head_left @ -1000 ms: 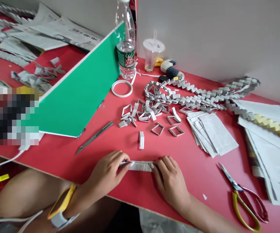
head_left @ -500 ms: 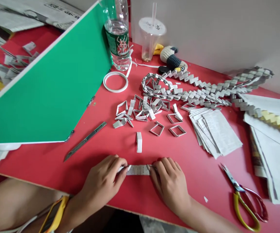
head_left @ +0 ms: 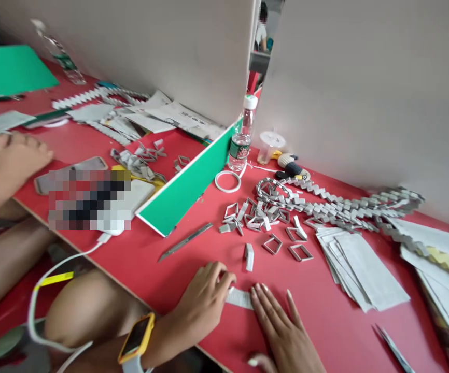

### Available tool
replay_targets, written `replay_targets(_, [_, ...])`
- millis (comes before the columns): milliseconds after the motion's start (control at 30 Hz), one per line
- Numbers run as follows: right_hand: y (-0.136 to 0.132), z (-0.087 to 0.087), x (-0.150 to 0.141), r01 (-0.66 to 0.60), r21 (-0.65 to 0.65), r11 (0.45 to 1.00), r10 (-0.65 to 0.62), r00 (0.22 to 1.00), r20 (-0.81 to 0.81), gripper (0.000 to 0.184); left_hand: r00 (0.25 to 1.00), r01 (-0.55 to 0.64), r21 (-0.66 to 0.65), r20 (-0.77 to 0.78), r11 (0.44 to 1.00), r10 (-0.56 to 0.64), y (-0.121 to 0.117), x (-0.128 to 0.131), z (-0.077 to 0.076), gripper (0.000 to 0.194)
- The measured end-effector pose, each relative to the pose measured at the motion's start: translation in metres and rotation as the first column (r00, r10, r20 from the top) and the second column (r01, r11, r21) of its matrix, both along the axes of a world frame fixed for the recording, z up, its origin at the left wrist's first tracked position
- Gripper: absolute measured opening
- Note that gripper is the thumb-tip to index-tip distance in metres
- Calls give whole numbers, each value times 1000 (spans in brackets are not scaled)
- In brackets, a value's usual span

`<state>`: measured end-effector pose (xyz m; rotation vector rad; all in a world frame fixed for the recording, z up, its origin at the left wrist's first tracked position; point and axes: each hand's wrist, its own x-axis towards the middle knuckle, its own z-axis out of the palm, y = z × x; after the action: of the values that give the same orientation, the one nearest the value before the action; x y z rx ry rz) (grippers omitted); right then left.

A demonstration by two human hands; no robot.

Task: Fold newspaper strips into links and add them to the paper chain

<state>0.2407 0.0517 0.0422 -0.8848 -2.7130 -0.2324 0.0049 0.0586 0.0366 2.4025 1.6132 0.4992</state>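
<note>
Resting the right hand (head_left: pixel 281 326) flat on the red bench (head_left: pixel 333 326), grasping nothing, fingers extended, thumb spread aside, fingertips on the right end of a pale paper strip (head_left: pixel 240 299). Curling the fingers of the left hand (head_left: pixel 205 292) by the strip's left end, with the thumb touching it; impossible to tell whether pinched or merely pressed there. Laid out thus between both hands, near the bench's front edge. Worn on the left wrist, in a yellow case: a smartwatch (head_left: pixel 137 339).

Just beyond the strip, standing upright, one folded paper piece (head_left: pixel 250 257). Farther back, beside a heap of folded paper links (head_left: pixel 266 223), with a long zigzag paper chain (head_left: pixel 325 209) behind. To the right, a fanned stack of paper sheets (head_left: pixel 372 269), and nearer, cut off by the lower edge, scissors (head_left: pixel 393 349) with only the blades in view. To the left, lying diagonally, a utility knife (head_left: pixel 187 241), then a green board (head_left: pixel 189 181) beside a water bottle (head_left: pixel 239 147). Past the board, near a phone (head_left: pixel 80 166), a co-worker's hand (head_left: pixel 22 153).
</note>
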Motion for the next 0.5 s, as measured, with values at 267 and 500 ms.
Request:
replay_targets(267, [-19, -16, 25, 175, -106, 979, -169, 984, 59, 83, 994, 47, -83, 99, 995, -39, 3, -15, -1, 24])
replay_targets(500, [-26, -24, 20, 306, -364, 880, -303, 951, 66, 67, 991, 16, -4, 135, 1000, -15, 5, -23, -12, 19])
